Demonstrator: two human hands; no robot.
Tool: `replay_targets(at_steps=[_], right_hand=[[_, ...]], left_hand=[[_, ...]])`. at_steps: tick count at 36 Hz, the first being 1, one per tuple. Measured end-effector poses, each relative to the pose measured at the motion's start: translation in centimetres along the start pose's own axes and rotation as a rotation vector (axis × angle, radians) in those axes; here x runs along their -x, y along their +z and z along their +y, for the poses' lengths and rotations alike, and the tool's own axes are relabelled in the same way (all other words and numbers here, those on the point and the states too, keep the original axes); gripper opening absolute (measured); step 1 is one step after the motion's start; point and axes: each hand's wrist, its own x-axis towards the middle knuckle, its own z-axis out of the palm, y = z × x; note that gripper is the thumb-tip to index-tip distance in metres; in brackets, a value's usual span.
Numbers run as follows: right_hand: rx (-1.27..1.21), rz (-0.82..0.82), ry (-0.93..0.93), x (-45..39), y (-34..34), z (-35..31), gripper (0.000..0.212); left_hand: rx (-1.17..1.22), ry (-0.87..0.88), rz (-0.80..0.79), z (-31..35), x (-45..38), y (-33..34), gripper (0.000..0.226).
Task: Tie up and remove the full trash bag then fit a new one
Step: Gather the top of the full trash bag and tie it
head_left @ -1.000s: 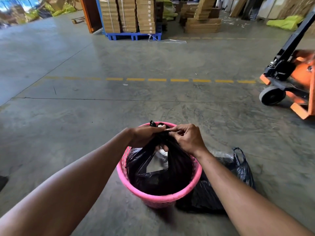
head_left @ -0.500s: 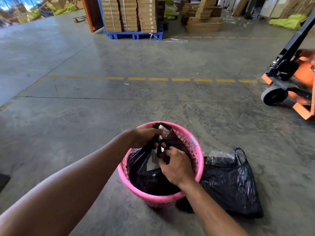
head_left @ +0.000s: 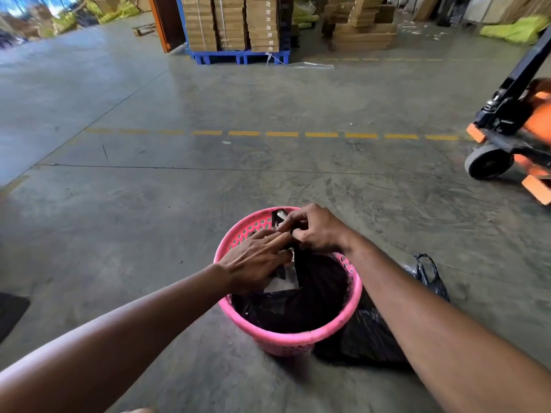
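A pink perforated trash basket (head_left: pixel 286 338) stands on the concrete floor in front of me. A black trash bag (head_left: pixel 313 293) sits inside it, with pale rubbish showing in its mouth. My right hand (head_left: pixel 316 228) pinches the bag's black handles at the far rim. My left hand (head_left: pixel 256 260) lies over the bag's mouth, its fingers stretched toward the same handles and touching them. A second black bag (head_left: pixel 372 338) lies on the floor against the basket's right side, its handle loop sticking up.
An orange pallet jack (head_left: pixel 512 135) with a black wheel stands at the right. Stacked cardboard boxes on a blue pallet (head_left: pixel 238 56) are far ahead. A dashed yellow line (head_left: pixel 283 134) crosses the floor. A dark mat (head_left: pixel 12 311) lies at the left edge.
My right hand has risen from low in the basket to the far rim, pulling the handles up. My left hand has dropped and flattened over the bag's mouth.
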Motion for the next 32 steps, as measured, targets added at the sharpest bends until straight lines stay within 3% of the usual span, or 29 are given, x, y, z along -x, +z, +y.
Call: replay_targets(at_steps=[4, 6, 9, 15, 20, 28, 32], right_hand=[[0.065, 0.069, 0.023, -0.1, -1.1, 0.2, 0.022], [0.078, 0.096, 0.039, 0.1, -1.1, 0.7, 0.015], [0.024, 0.126, 0.076, 0.9, -0.6, 1.4, 0.014], [-0.019, 0.152, 0.079, 1.9, 0.5, 1.9, 0.01], [0.044, 0.177, 0.162, 2.0, 1.0, 2.9, 0.011], [0.442, 0.131, 0.341, 2.9, 2.2, 6.1, 0.019], [0.596, 0.13, 0.37, 3.1, 2.7, 6.0, 0.024]], left_hand=[[0.091, -0.052, 0.06, 0.2, 0.3, -0.1, 0.02], [0.174, -0.157, 0.134, 0.4, 0.4, 0.2, 0.017], [0.268, -0.33, 0.236, 0.7, 0.4, 0.2, 0.015], [0.271, -0.565, 0.272, 1.8, 1.1, 0.8, 0.021], [0.029, -0.637, 0.037, 1.4, 1.9, 1.5, 0.034], [-0.175, -0.722, -0.488, 0.7, 3.7, 2.0, 0.031], [-0.261, -0.723, -0.654, 0.6, 3.6, 2.1, 0.032]])
